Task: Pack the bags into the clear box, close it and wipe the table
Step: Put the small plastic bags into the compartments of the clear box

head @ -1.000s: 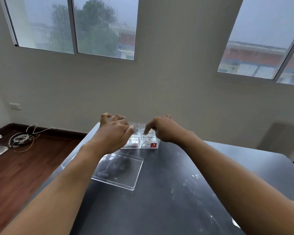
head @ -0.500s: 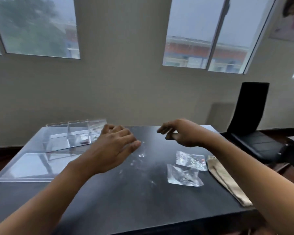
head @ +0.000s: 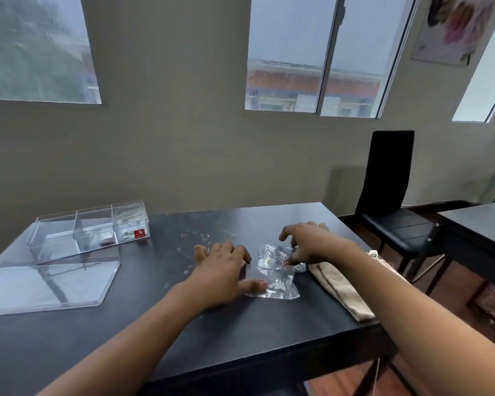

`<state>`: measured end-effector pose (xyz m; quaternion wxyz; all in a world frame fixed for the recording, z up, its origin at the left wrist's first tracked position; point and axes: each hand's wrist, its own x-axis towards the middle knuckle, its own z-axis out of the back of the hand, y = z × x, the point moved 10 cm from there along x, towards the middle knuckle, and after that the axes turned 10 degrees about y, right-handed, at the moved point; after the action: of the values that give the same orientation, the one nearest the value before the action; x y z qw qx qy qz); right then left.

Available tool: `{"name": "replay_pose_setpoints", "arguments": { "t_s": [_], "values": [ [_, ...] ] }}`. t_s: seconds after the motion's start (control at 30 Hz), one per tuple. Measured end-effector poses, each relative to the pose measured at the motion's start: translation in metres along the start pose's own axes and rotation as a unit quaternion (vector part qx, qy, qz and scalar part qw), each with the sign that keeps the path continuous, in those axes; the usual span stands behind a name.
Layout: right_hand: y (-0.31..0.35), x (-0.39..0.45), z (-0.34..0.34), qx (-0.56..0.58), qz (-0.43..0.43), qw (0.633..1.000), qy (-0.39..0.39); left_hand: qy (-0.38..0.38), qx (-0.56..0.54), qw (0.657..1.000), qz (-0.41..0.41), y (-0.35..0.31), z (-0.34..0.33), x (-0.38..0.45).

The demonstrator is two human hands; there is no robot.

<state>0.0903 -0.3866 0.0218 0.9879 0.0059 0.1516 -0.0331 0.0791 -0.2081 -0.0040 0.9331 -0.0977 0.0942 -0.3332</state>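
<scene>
Two small clear plastic bags lie on the dark table (head: 240, 332). The nearer bag (head: 277, 284) lies flat under the thumb of my left hand (head: 220, 275), whose fingers are spread over its left edge. The farther bag (head: 272, 254) lies just behind it, and the fingertips of my right hand (head: 306, 242) touch its right side. Neither bag is lifted. The clear box (head: 89, 231) with three compartments stands open at the table's far left, with small items inside. Its clear lid (head: 46, 284) lies flat in front of it.
A folded beige cloth (head: 340, 287) lies along the table's right edge beside the bags. White specks dot the table's middle (head: 195, 238). A black chair (head: 389, 201) stands off the right side, with another table (head: 475, 221) beyond it.
My view has swung right from the box. Both hands have left the box and dropped onto the two bags; the left hand has moved right and down onto the nearer bag.
</scene>
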Motion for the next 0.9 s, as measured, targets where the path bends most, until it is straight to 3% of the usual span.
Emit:
{"name": "replay_pose_setpoints", "arguments": {
  "t_s": [0.13,0.33,0.43,0.53,0.6,0.73,0.9],
  "values": [
    [0.001,0.002,0.002,0.046,0.007,0.999,0.017,0.011,-0.036,0.999,0.010,-0.002,0.003,0.005],
    [0.009,0.004,0.008,0.065,0.029,0.997,-0.009,-0.092,-0.077,0.993,-0.007,-0.004,0.023,-0.003],
    [0.015,0.006,0.017,0.124,0.050,0.990,-0.036,-0.152,-0.177,0.972,-0.015,0.013,0.044,-0.015],
    [0.028,0.006,0.035,0.187,0.085,0.976,-0.076,-0.176,-0.318,0.931,-0.035,0.036,0.065,-0.028],
    [0.040,0.006,0.050,0.245,0.109,0.957,-0.112,-0.189,-0.375,0.907,-0.039,0.058,0.078,-0.036],
    [0.074,0.012,0.074,0.362,0.164,0.901,-0.174,-0.249,-0.375,0.893,-0.018,0.112,0.100,-0.056],
    [0.134,0.028,0.084,0.497,0.222,0.818,-0.183,-0.312,-0.344,0.884,0.057,0.177,0.127,-0.101]
  ]
}}
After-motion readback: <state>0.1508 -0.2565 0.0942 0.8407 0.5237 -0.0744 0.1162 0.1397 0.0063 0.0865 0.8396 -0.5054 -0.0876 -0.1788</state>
